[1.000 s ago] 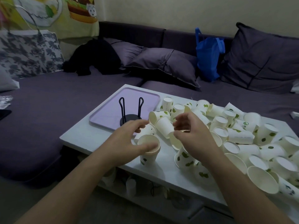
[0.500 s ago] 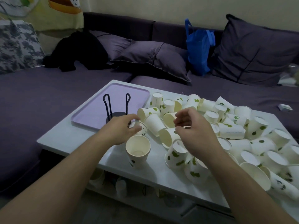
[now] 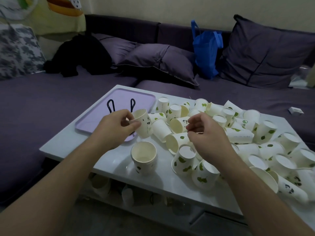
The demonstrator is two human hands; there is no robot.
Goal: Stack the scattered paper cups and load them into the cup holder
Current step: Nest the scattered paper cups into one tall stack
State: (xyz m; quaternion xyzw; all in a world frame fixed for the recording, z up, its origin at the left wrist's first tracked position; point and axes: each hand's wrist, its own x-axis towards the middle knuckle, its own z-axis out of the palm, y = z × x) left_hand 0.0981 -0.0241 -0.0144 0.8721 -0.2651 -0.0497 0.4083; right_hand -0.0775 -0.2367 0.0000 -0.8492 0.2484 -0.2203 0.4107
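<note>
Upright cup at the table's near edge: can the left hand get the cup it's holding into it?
Probably yes. The upright cup stands open-mouthed, apart from the pile, just below the left hand and its held cup.

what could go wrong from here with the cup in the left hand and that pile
1. The left hand only pinches the held cup at its rim, so it might slip or crush.
2. The upright cup stands near the table edge; a bump might tip it off.
3. The right hand hovers over the loose pile and could scatter it.

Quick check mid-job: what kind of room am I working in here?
Most likely a home living room: a dark purple sofa with matching cushions wraps around a low white coffee table.
</note>
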